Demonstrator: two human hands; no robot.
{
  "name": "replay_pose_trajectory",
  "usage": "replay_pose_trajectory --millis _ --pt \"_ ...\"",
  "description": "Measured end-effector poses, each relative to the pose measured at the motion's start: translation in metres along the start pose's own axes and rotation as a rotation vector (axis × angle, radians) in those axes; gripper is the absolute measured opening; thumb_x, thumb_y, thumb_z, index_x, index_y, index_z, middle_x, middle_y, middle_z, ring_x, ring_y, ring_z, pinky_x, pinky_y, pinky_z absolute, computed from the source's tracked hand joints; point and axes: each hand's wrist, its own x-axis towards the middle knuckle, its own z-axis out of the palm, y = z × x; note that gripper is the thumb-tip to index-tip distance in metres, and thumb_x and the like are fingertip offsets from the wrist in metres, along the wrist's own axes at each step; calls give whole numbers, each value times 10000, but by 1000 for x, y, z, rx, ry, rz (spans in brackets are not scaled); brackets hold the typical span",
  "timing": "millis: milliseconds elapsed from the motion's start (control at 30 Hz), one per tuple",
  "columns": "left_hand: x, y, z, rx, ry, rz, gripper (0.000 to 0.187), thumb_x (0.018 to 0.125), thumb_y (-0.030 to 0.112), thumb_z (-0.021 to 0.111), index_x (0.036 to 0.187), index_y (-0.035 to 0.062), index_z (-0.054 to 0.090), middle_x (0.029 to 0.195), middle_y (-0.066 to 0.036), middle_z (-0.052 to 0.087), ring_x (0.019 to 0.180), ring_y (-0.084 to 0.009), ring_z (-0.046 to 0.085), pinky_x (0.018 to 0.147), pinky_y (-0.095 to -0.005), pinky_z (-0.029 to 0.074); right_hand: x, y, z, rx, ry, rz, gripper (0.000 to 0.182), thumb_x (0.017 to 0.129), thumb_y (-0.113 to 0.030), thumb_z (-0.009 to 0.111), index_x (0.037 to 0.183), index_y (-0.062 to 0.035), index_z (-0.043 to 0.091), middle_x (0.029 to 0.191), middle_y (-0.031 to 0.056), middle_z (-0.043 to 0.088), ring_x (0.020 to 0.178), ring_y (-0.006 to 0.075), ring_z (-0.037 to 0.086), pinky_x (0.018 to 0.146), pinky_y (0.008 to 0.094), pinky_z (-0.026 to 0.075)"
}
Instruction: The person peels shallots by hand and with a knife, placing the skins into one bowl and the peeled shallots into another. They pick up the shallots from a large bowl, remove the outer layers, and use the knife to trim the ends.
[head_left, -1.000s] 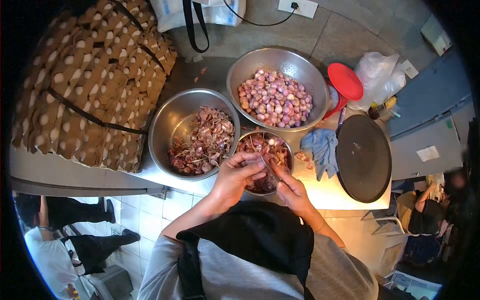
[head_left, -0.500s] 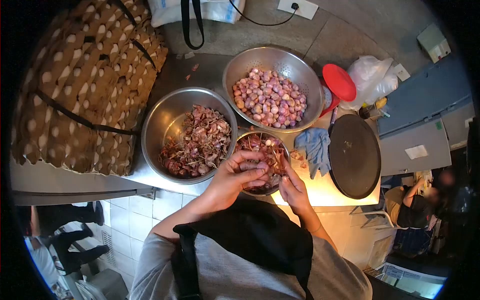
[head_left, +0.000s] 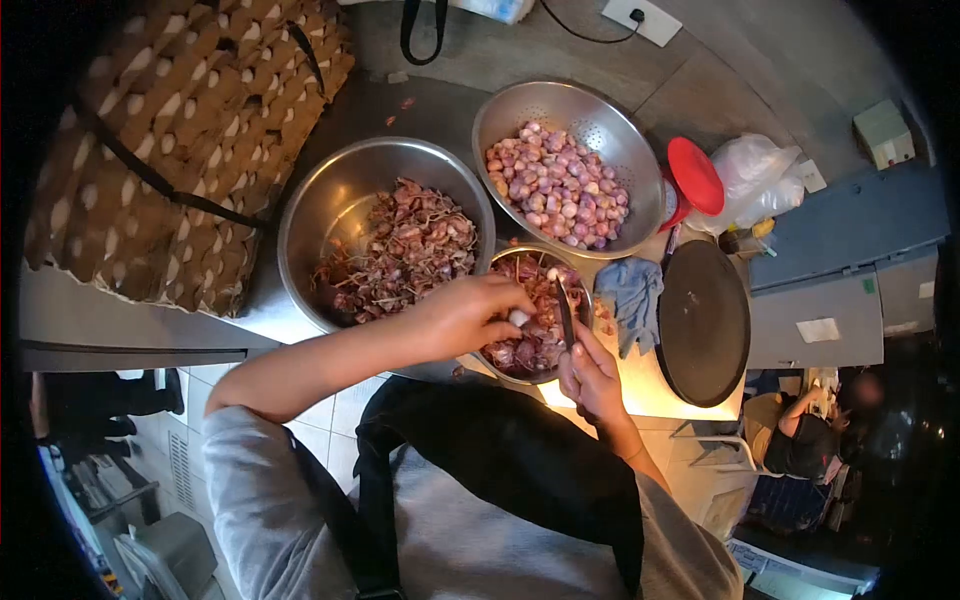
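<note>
My left hand (head_left: 475, 315) is closed on a pale peeled shallot (head_left: 518, 318), pinched in its fingertips over the near side of a small metal bowl (head_left: 535, 378). That bowl holds reddish papery skins and bits of shallot. A small knife (head_left: 567, 315) points upward from my right hand (head_left: 590, 375), whose fingers wrap its handle at the bowl's right rim. To the left, a large metal bowl (head_left: 325, 170) contains unpeeled shallots with dry roots and skins. Behind the small bowl, a metal colander (head_left: 620, 120) carries many peeled pink shallots.
A crumpled blue cloth (head_left: 632, 300) and a round dark pan (head_left: 705, 320) lie on the right. Beyond them are a red lid (head_left: 695, 175) and a plastic bag (head_left: 755, 180). Stacked egg trays (head_left: 180, 150) rise at the left. Another person (head_left: 800, 435) is at far right.
My left hand has turned and now reaches in from the left with its elbow out, a pale shallot at the fingertips. The knife in my right hand now shows clearly. The camera view has shifted.
</note>
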Motion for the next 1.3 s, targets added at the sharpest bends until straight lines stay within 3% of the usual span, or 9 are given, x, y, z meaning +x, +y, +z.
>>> replay_pose_trajectory --millis 167,400,533,600,667,733,833,1100,1300 --pt "18 -19 -73 1215 -88 617 260 699 113 526 956 81 508 978 -75 551 737 -169 591 542 -265 506 11 -1 -2 -62 11 -80 433 922 -228 367 1293 -15 302 497 -10 343 400 61 291 383 189 241" --pt "49 -94 -155 1299 110 315 342 702 88 505 1044 79 521 1013 -78 533 824 -234 584 694 -308 495 13 4 1 34 69 -103 391 911 -185 400 1285 -81 351 511 -19 334 428 72 301 401 197 254" --pt "47 -39 -91 514 771 253 314 685 46 645 985 62 556 926 -75 580 813 -216 589 712 -270 490 13 5 -2 -22 44 -213 445 921 -195 370 1347 -167 245 488 0 328 388 78 296 363 201 257" --pt "47 -23 -41 -330 808 69 278 740 94 653 994 50 550 922 -62 585 822 -151 579 722 -267 487 12 -6 6 57 23 -250 460 927 -207 347 1361 -171 198 478 8 327 368 76 287 353 202 255" --pt "40 -2 -5 -755 771 -57 255 765 80 637 998 31 546 936 -56 577 830 -120 566 722 -279 494 10 1 -2 97 54 -297 439 925 -222 357 1344 -148 247 481 1 326 373 78 282 360 208 249" --pt "29 11 14 -1343 543 -225 274 759 64 641 1009 15 541 931 -61 575 829 -134 570 738 -270 489 5 8 -2 175 96 -351 449 918 -224 382 1333 -89 275 491 -18 332 388 64 285 370 202 243" --pt "18 20 25 -1381 336 -312 309 789 55 600 1086 14 525 985 -60 565 895 -133 556 778 -267 480 -5 -12 8 157 41 -254 466 909 -277 394 1312 -60 305 482 -10 337 388 71 294 381 202 247" --pt "14 22 35 -1478 240 -409 294 798 36 576 1090 33 538 1066 -53 551 955 -134 546 795 -274 488 -7 -22 16 -24 -106 -245 550 905 -293 406 1345 -27 210 546 -22 378 445 60 325 427 187 276" --pt "17 16 48 -1563 368 -353 215 768 3 615 976 6 561 927 -67 589 825 -134 578 749 -271 496 3 -7 10 42 -164 -287 580 894 -294 431 1349 -31 186 1089 51 503 433 71 332 405 209 266"
